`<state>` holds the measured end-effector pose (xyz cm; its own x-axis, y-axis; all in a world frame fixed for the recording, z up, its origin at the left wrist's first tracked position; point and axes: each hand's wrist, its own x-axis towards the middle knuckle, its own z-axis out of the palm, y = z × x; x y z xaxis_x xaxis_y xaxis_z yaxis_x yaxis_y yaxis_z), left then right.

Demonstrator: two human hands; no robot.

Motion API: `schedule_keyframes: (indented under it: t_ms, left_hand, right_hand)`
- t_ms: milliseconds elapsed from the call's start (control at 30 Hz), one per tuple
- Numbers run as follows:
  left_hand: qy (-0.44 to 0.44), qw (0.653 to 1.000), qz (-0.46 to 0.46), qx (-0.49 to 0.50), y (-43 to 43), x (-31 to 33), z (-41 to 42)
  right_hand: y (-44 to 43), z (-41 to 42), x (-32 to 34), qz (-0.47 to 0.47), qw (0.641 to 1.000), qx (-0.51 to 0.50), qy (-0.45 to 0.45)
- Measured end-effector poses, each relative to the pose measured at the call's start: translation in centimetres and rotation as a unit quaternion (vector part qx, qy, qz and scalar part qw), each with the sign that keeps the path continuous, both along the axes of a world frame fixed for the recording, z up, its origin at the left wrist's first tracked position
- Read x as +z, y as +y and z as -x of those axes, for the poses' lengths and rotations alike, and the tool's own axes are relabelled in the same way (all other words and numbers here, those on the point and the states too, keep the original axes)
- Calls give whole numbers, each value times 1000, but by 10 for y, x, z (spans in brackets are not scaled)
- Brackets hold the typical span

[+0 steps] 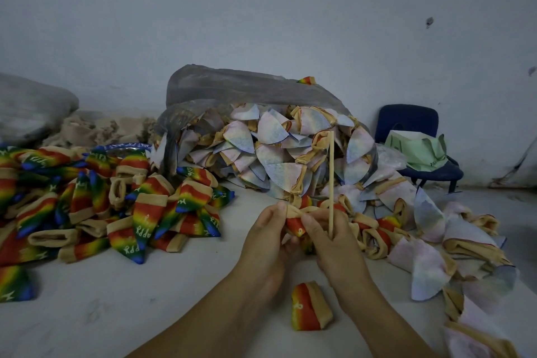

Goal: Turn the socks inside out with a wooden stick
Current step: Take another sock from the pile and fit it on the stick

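one loose sock point(311, 311) lies on the pale floor point(145, 299) between the forearms. beyond it, left hand point(267, 237) and right hand point(329, 241) both pinch the held sock point(295, 222) at its tan cuff; the right also grips the wooden stick point(331, 177), standing upright. a rainbow heap point(116, 203) lies left, and pale socks point(276, 154) spill from a grey bag point(232, 87).

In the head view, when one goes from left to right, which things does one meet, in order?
Pile of rainbow socks → left hand gripping a sock → wooden stick → blue chair carrying a green bag.
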<state>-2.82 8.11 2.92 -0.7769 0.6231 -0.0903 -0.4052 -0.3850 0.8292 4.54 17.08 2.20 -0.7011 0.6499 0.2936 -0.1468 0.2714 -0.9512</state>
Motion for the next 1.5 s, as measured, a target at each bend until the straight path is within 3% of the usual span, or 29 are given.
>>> schedule_keyframes:
  t_ms: [267,433,600,733,900,1000,1067,1167,1300,1367,1500]
  left_hand:
    - [29,999,-11,12,2,-1,1]
    - [63,998,0,21,2,-4,3]
    - [87,996,16,3,2,-6,2]
    - [77,997,9,9,3,-6,1]
    - [2,999,-45,10,5,-3,2]
    - [-24,997,-72,2,6,-3,2]
    - [-11,998,-60,-3,7,-7,2]
    - [34,999,-13,-31,6,-17,1]
    - [81,989,85,-91,1,-17,0]
    - [63,988,90,-104,0,-15,0]
    - [-67,994,16,-83,-1,-8,4]
  right_hand:
    - [0,-2,-1,-106,992,-49,-53]
    - [-4,-2,1,-117,990,-50,-59]
    - [-4,-4,6,112,993,14,-42]
    - [-1,-5,9,225,972,59,1]
    - [3,-3,7,382,912,120,92]
    - [4,-2,5,421,889,146,109]
    - [5,-4,5,387,908,130,96]
    - [4,-2,5,232,972,23,35]
    - [5,-3,4,154,986,-53,19]
    - [5,-5,3,152,986,-61,25]
    - [3,-5,3,104,992,-74,22]
